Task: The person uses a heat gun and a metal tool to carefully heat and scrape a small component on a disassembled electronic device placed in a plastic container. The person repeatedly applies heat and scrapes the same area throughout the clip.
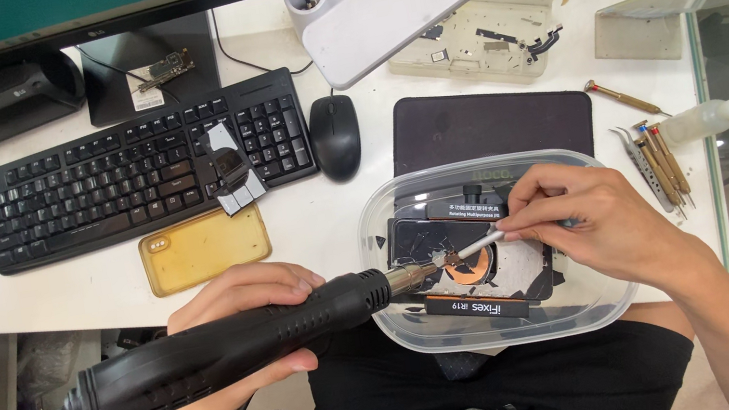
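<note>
Black plastic, ribbed: hot-air gun (213, 356), gripped around its barrel by the left hand (244, 336), fingers wrapped and closed; its metal nozzle (410, 277) points toward 3 o'clock and ends just beside the work.

Work piece: opened phone back (481, 264) with cracked dark glass and a copper-coloured round coil, clamped in a black holding fixture (478, 304) inside a clear plastic tub (595, 305) at the desk's near edge, at 5 o'clock from the keyboard.

Right hand (601, 221): fingers pinched together on a slim silver tool (478, 243), its tip touching the phone back close to the coil, at 12 o'clock from the nozzle's mouth.

Handling note, as a judgement: heat should play evenly over the area being lifted, not dwell on one spot; the tool should pry shallowly, with shards kept inside the tub and fingertips well away from the air stream.

Packages, labels, signs:
- White printed strip along the fixture's lower edge, 6 o'clock of the phone back; a second line of white lettering on its upper edge.
- Small white sticker (147, 100) on the monitor stand, 12 o'clock of the black keyboard (107, 182).
- Clear squeeze bottle (702, 120) with a blue tip, 3 o'clock of the dark mat (488, 122).
- Yellowed translucent phone case (204, 248), 6 o'clock of the keyboard.
- Clear parts tray (481, 45), 12 o'clock of the mat.
- Black mouse (335, 136), between keyboard and mat.
</note>
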